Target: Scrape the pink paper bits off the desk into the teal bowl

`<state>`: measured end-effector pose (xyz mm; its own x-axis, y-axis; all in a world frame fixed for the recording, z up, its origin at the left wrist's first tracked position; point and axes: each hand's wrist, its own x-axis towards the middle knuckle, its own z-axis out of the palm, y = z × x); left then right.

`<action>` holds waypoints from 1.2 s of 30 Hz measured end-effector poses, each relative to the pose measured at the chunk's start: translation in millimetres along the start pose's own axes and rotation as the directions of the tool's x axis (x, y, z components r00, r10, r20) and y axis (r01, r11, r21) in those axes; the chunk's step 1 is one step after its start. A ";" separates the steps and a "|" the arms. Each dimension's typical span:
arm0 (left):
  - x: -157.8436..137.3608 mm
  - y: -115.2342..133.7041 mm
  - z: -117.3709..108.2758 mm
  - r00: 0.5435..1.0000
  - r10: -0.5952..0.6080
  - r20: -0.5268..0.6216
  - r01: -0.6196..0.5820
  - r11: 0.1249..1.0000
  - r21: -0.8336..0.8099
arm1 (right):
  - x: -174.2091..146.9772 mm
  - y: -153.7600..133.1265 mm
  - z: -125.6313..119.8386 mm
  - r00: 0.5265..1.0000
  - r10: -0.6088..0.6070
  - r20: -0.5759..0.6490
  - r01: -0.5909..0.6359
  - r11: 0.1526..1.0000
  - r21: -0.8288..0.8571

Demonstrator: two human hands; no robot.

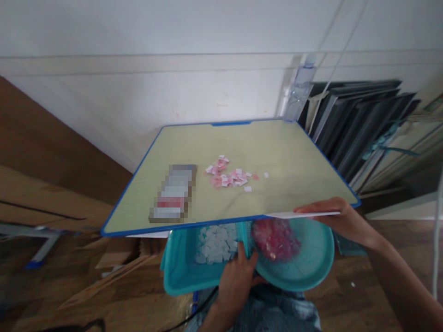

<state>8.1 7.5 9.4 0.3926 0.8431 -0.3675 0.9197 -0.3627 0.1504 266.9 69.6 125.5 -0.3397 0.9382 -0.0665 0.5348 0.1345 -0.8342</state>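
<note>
Nearest lay blue denim (277,316) over the person's lap. Above it, the left hand (238,274) had a finger and thumb on either side of the touching rims of a teal rectangular bin (183,279) and a round teal tray (314,253); whether it pinched them, I could not tell. White flat pieces (218,242) lay in the bin, a reddish-pink heap (275,240) in the tray. The wood-look floor (360,295) showed around them, with cardboard (117,253) lying at left.

The right hand (328,207) was at the near right edge of the table (294,157), fingers bent by a white strip (321,214); its grip was unclear. The tabletop was pale yellow-green, bordered in blue. On it, a pixelated oblong object (173,191) lay at left, and small pink and white pieces (233,177) were loosely heaped near the middle, a few apart.

Beyond, a clear bottle (298,94) stood by the far right corner. Dark panels (360,124) leaned to its right, brown boards (51,143) filled the left side, and a whitish wall (207,27) rose behind.
</note>
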 end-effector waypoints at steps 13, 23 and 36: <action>0.2 -0.1 5.9 1.000 0.002 -0.028 -0.002 1.000 0.007 | -7.0 6.5 -2.8 0.999 0.030 0.038 -0.029 0.999 -0.028; -0.4 1.1 1.6 1.000 0.002 -0.004 -0.002 1.000 -0.008 | 17.5 -13.9 -18.0 0.954 -0.110 -0.280 0.051 0.976 -0.212; 0.1 0.4 7.2 0.999 0.007 -0.046 -0.007 1.000 -0.006 | 93.2 -3.6 -0.8 0.859 -0.089 -0.504 -0.076 0.951 -0.298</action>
<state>8.4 4.6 2.8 0.3986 0.8579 -0.3243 0.9170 -0.3661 0.1585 233.9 156.8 122.7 0.0503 0.9548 0.2929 0.7654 0.1515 -0.6255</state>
